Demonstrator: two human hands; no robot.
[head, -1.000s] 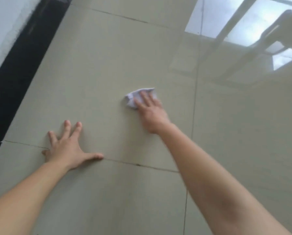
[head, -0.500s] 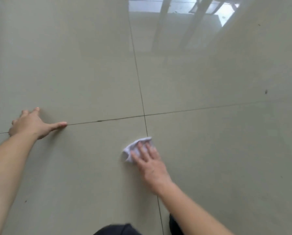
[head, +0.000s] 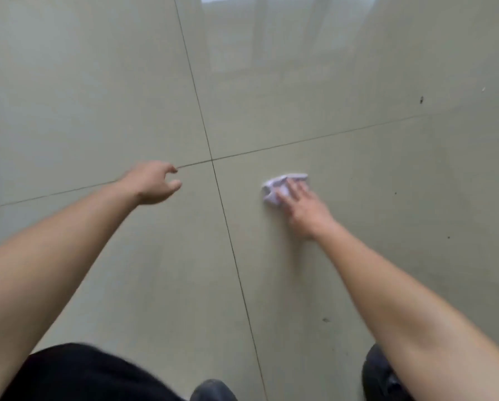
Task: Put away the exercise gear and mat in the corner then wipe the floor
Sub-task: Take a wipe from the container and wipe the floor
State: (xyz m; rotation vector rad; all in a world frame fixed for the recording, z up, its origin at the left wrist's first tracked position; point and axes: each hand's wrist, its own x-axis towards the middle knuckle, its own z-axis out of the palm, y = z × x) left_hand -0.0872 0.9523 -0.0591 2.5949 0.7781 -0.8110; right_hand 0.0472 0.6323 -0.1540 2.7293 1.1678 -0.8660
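Observation:
A crumpled white cloth [head: 277,185] lies on the glossy beige tile floor [head: 98,96], just right of where two grout lines cross. My right hand [head: 302,208] presses flat on the cloth with its fingers spread over it. My left hand [head: 153,182] hovers above the floor left of the grout crossing, fingers loosely curled and apart, holding nothing. No exercise gear or mat is in view.
My dark-clothed knee [head: 77,374] and dark shoes [head: 378,374] fill the bottom edge. Small dark specks [head: 421,99] dot the tile at the right. A window reflection [head: 271,33] shines on the floor at the top.
My left hand has lifted off the floor and now hovers near the grout crossing. My right hand has slid the cloth rightward across the grout line. My view has tilted down, showing my legs.

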